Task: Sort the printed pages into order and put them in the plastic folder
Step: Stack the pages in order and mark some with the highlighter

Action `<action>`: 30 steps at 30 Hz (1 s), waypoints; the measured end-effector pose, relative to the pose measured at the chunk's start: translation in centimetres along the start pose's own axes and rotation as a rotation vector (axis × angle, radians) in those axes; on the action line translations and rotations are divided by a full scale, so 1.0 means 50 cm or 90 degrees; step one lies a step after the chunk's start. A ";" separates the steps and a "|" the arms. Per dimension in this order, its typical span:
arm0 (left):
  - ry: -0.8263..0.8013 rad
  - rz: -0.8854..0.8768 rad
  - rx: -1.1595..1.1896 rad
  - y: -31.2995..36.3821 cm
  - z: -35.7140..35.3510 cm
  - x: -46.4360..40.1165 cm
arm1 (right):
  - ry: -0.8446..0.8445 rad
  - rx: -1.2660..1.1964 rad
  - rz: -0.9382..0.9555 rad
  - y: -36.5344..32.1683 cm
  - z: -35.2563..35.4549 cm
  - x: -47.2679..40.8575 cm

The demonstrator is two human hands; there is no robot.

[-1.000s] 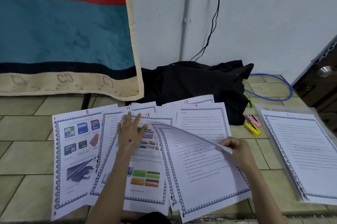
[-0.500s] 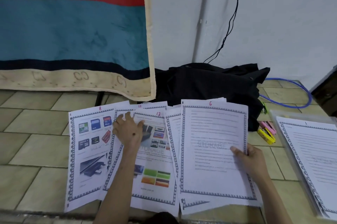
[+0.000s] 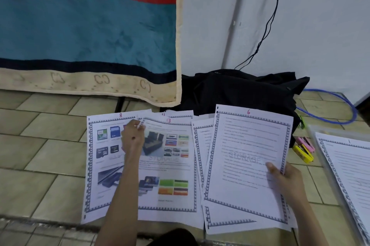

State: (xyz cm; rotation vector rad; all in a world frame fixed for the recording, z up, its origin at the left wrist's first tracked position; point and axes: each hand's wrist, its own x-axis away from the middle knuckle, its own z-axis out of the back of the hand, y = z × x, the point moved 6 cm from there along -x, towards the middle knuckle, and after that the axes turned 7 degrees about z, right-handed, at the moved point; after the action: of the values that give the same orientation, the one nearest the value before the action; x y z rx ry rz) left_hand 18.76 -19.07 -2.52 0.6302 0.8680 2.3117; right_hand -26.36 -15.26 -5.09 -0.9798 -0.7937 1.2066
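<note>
Printed pages with bordered edges lie spread on the tiled floor. Page 8 (image 3: 104, 157) with memory-card pictures is at the left, and page 13 (image 3: 170, 165) overlaps it. My left hand (image 3: 133, 138) pinches the top left corner of page 13. My right hand (image 3: 284, 179) grips page 6 (image 3: 246, 157) at its right edge, thumb on top, over several other sheets. At the right edge lies the clear plastic folder (image 3: 314, 135) with page 1 (image 3: 352, 169) on it.
A black bag (image 3: 240, 89) sits against the wall behind the pages. Yellow and pink clips (image 3: 303, 148) lie between page 6 and the folder. A blue cable (image 3: 340, 109) loops at the right. A striped blanket (image 3: 86, 25) hangs at the back left.
My right hand has turned a sheet over and now holds page 6 flat on top of the right stack. My left hand went from pressing flat on the pages to pinching page 13's corner.
</note>
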 end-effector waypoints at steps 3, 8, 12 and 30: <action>0.046 0.033 0.022 -0.020 0.042 -0.021 | 0.009 -0.041 -0.012 0.004 0.008 0.004; 0.115 0.058 0.019 -0.053 0.075 -0.059 | 0.054 -0.080 -0.045 0.021 0.023 0.001; 0.165 -0.121 -0.169 -0.011 0.019 -0.009 | 0.069 -0.075 -0.036 0.020 0.018 0.000; -0.267 -0.348 -0.389 0.026 -0.189 0.114 | -0.055 -0.113 -0.110 0.015 0.039 -0.002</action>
State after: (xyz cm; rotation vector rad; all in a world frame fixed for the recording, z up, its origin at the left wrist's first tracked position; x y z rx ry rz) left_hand 8.53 -20.16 -6.75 0.4937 0.0904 1.7170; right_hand -28.43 -14.97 -5.00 -0.9849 -1.0464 1.0480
